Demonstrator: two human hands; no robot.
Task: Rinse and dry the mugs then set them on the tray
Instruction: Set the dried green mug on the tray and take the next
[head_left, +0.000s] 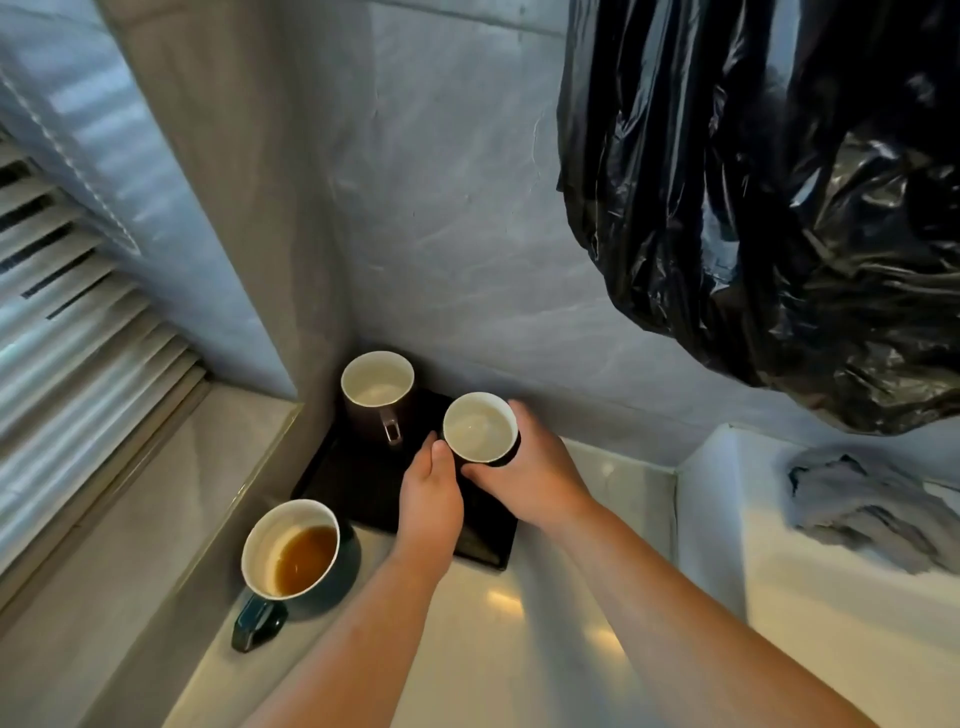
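A black tray (363, 488) lies in the counter's back corner. A dark mug with a white inside (377, 387) stands upright at the tray's far left, handle toward me. My right hand (530, 473) grips a second dark mug with a white inside (480, 427) over the tray's far right side; I cannot tell whether it touches the tray. My left hand (428, 499) reaches in beside it, fingertips touching its near left side. A teal mug holding brown liquid (291, 548) stands on the counter, just off the tray's near left corner.
A pale counter (519, 623) runs toward me. A grey cloth (862, 509) lies crumpled on a white raised surface at the right. A black plastic bag (769, 197) hangs at upper right. Window blinds (67, 322) fill the left, and a marble wall stands behind the tray.
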